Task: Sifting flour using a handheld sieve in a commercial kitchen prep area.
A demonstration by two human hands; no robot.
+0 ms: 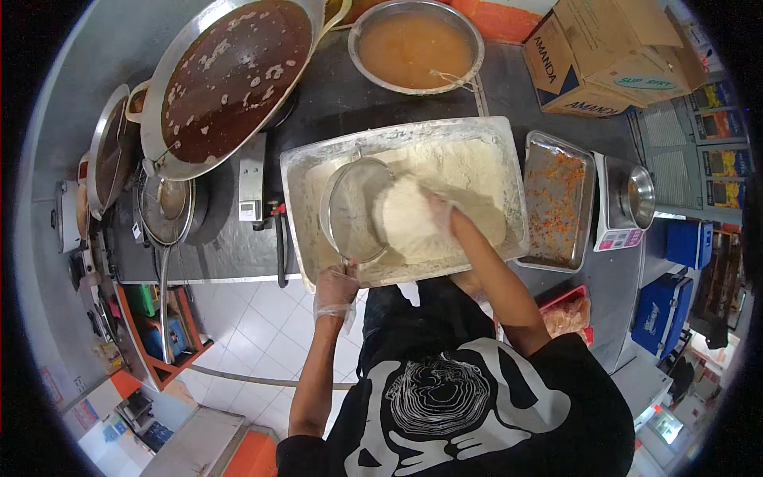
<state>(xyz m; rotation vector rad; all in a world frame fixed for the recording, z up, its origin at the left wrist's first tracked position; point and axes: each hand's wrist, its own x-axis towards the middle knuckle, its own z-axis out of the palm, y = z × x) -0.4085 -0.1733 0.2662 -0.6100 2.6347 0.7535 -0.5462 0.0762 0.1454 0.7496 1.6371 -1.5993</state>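
Note:
A round wire-mesh sieve (359, 208) is over the left part of a large pale tub (297, 241) of flour (477, 164). Its handle is in my left hand (335, 289), which wears a clear plastic glove, at the tub's near edge. My right hand (442, 213), also gloved, reaches into the tub from the right. Motion blurs its fingers against a pale, flour-coloured mass (408, 217) beside the sieve's right rim. Whether the fingers close on anything is unclear in the blur.
A big pan of dark oil (238, 77) stands back left, near a pot with a strainer (170, 203). Behind the tub is a metal bowl of orange-brown liquid (414, 47). A crumb-strewn metal tray (554, 203), a scale (620, 203) and a cardboard box (608, 59) are right.

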